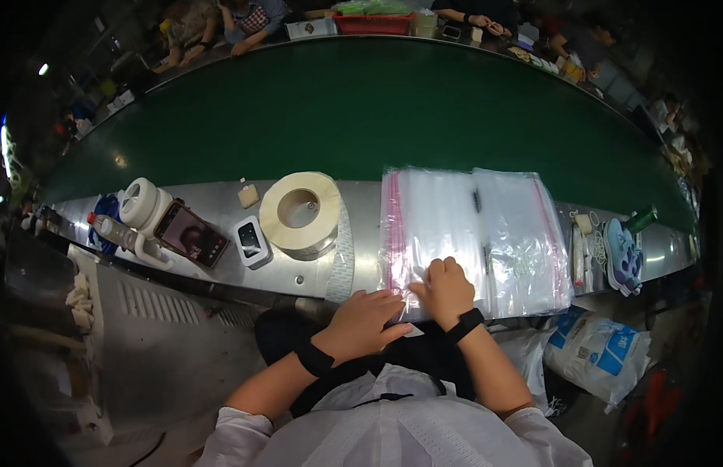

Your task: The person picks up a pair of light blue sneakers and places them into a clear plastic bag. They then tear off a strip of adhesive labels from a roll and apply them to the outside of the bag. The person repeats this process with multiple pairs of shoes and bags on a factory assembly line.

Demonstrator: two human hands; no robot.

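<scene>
Your left hand [364, 319] flat with fingers spread on the near edge of the clear zip bags [431, 233] stacked on the steel ledge [361, 198], your right hand [445, 289] curled, pinching the top bag, label roll [301, 210] to the left.

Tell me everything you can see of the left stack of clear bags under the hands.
The left stack of clear bags lies flat on the metal ledge, its near edge overhanging toward the person. The thin, glossy plastic shows a pink strip down its left side. The left hand and right hand press on its near end. A second bag stack adjoins on the right.
</scene>
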